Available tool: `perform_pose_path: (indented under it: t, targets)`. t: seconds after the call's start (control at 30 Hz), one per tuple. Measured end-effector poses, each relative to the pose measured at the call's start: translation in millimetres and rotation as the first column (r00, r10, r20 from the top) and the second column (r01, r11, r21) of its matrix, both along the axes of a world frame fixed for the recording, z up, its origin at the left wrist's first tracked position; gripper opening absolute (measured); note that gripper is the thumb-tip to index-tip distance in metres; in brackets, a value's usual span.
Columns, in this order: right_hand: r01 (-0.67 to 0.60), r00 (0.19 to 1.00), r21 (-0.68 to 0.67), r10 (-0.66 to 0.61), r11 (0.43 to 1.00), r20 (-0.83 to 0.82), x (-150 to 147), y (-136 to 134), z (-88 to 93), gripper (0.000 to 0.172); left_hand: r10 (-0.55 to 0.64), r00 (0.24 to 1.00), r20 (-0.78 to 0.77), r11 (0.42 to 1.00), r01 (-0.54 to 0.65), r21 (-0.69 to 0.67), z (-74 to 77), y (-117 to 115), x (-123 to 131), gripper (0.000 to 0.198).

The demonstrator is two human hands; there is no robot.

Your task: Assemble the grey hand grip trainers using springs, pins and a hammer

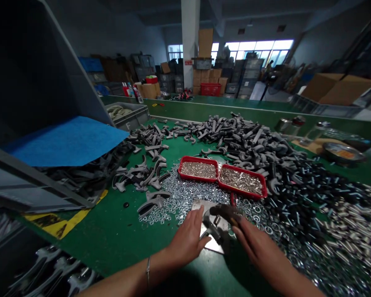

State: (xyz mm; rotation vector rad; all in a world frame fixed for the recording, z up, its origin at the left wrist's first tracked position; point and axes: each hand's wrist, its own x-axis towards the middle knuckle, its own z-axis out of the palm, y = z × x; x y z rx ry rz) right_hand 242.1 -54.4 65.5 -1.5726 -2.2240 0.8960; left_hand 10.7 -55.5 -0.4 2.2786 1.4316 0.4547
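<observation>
My left hand [187, 233] lies at the left side of a flat metal plate [214, 247], fingers and thumb closed about a grey curved handle part [214, 234]. A short metallic cylinder [217, 220] stands up at that part. My right hand [259, 243] is closed around a dark hammer [227, 211], whose head hangs just over the part; whether they touch I cannot tell. Beyond the plate are two red trays, one with tiny metal pieces [199, 169], the other with longer metal pins [241, 181]. Loose shiny nuts or rings [188, 192] surround the plate.
Grey handle parts [250, 136] are heaped at the back. Black parts with bolts [309, 194] and metal sleeves [355, 231] spread at right. A tipped grey crate [43, 185] with a blue sheet [71, 140] stands at left. Jars [297, 123] and a bowl [343, 152] sit back right.
</observation>
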Motion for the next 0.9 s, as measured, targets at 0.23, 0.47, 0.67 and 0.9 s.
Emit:
perform_pose_path:
  t: [0.23, 0.47, 0.67, 0.9]
  targets:
    - [0.073, 0.968, -0.284, -0.136, 0.956, -0.21, 9.0, 2.0, -16.3, 0.038, 0.016, 1.0, 0.011, 1.0, -0.016, -0.021, 11.8, 7.0, 5.4, 0.081]
    - [0.32, 0.94, -0.141, -0.296, 0.937, 0.171, 105.7, 12.4, -30.0, 0.041, 0.191, 0.893, 0.408, 0.882, 0.026, -0.47, 38.7, 36.3, -9.5, 0.057]
    - [0.224, 0.885, 0.181, -0.278, 0.958, 0.373, 40.1, 63.2, -36.9, 0.031, 0.133, 0.966, 0.221, 0.99, -0.118, -0.082, 16.2, 34.5, -24.4, 0.031]
    - [0.305, 0.869, 0.208, -0.361, 0.929, 0.338, 6.7, 85.9, -49.8, 0.025, 0.094, 0.987, 0.131, 0.984, -0.072, -0.164, 3.7, 6.5, -23.1, 0.061]
